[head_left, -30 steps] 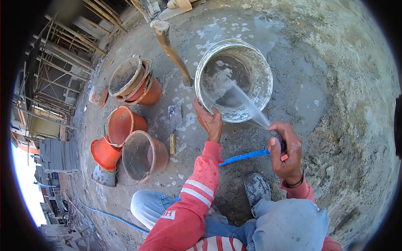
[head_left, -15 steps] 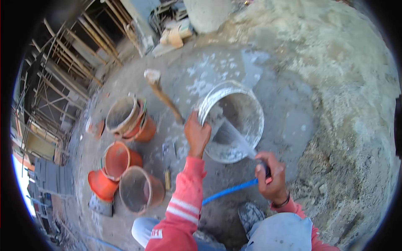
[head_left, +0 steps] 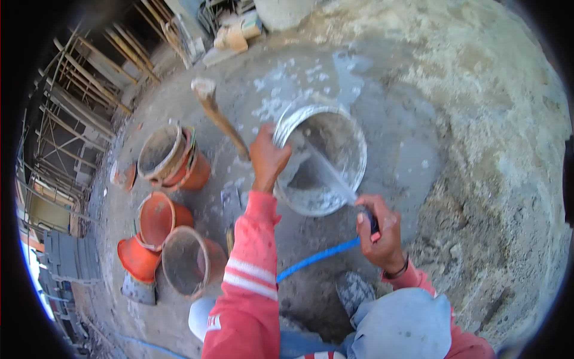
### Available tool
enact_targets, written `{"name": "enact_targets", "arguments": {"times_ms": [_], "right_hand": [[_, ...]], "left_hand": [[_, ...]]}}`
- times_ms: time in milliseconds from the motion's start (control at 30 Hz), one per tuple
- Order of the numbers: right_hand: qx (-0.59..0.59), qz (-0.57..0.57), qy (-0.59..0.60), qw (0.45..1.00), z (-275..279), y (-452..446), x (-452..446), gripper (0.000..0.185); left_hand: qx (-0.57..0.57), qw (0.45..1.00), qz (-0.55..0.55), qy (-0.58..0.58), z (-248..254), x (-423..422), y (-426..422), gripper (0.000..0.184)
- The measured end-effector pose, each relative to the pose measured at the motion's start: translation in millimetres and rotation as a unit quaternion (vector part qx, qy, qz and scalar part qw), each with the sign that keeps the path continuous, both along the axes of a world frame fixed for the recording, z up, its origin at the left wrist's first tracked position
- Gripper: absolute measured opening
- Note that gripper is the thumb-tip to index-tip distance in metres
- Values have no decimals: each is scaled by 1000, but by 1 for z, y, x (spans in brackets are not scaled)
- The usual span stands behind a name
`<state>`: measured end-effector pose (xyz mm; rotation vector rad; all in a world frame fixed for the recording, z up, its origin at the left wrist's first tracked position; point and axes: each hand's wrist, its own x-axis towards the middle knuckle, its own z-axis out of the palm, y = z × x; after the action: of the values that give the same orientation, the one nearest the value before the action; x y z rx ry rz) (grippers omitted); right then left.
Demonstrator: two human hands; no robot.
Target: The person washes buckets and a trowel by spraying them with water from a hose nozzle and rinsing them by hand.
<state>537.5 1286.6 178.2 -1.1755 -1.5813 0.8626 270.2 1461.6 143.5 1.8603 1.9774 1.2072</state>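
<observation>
Left hand (head_left: pixel 269 157) has moved from the near-left side of the bucket (head_left: pixel 354 157) up to its left rim since a second ago. It's clamped on that rim; bucket sits between the hands, slightly beyond them. Right hand (head_left: pixel 384 236) wraps the black nozzle (head_left: pixel 369 219), jet (head_left: pixel 332 178) aimed inside, blue hose (head_left: pixel 320 258) running off to its left. Risks, judged: wet rim could slip from a loose left grip; a right-wrist twist could soak the left sleeve (head_left: pixel 251 257); hose drag could spoil aim.
</observation>
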Motion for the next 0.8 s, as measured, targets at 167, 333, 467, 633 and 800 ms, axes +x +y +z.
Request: {"name": "enact_targets", "arguments": {"times_ms": [167, 333, 467, 633, 800], "right_hand": [[53, -6, 25, 998, 3, 3, -5, 18], [43, 29, 16, 999, 4, -2, -6, 21], [65, 48, 21, 997, 5, 2, -12, 23], [90, 89, -2, 992, 13, 1, -17, 25], [55, 91, -10, 994, 16, 3, -13, 25]], "left_hand": [[37, 998, 43, -16, -1, -6, 3, 45], [-2, 997, 49, -51, -2, -30, 1, 40], [19, 996, 35, -74, -14, -43, 0, 42], [22, 994, -6, -106, -20, -52, 0, 43], [33, 993, -23, -115, -24, -57, 2, 43]]}}
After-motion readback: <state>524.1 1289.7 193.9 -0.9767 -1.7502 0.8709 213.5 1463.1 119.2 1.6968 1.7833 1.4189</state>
